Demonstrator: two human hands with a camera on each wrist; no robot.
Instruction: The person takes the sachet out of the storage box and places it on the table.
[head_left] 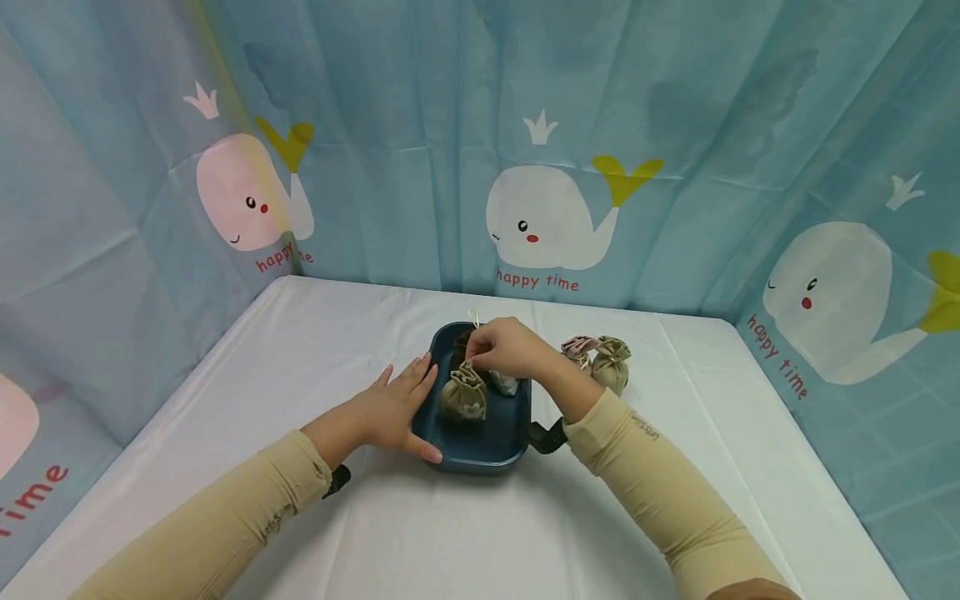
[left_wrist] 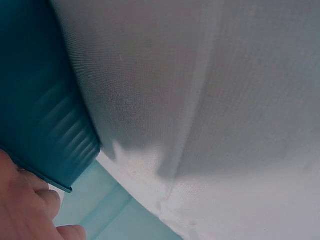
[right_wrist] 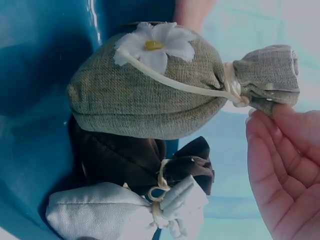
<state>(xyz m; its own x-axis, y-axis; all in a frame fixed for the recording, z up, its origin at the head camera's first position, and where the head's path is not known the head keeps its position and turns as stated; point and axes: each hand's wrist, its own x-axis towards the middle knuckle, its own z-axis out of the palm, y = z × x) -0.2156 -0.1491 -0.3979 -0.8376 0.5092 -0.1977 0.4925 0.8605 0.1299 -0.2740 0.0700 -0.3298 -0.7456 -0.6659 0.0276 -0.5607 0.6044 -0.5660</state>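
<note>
My right hand [head_left: 508, 347] pinches the gathered neck of an olive-green drawstring pouch [head_left: 462, 397] between thumb and fingertips. In the right wrist view the pouch [right_wrist: 145, 82] has a white cloth flower and a cream cord tied round its neck. It is inside a dark blue rectangular basin [head_left: 487, 446]. A dark brown pouch [right_wrist: 120, 155] and a pale grey pouch [right_wrist: 102, 212] lie beside it there. With fingers spread, my left hand [head_left: 393, 410] rests on the basin's left rim. The left wrist view shows the basin's ribbed outer side [left_wrist: 45, 95] and part of the left hand [left_wrist: 25, 205].
Right of the basin, another olive pouch [head_left: 611, 367] stands beside a pinkish pouch [head_left: 580, 350] on the white-covered table [head_left: 420, 533]. A blue curtain [head_left: 390, 200] printed with whales encloses the table's back and sides.
</note>
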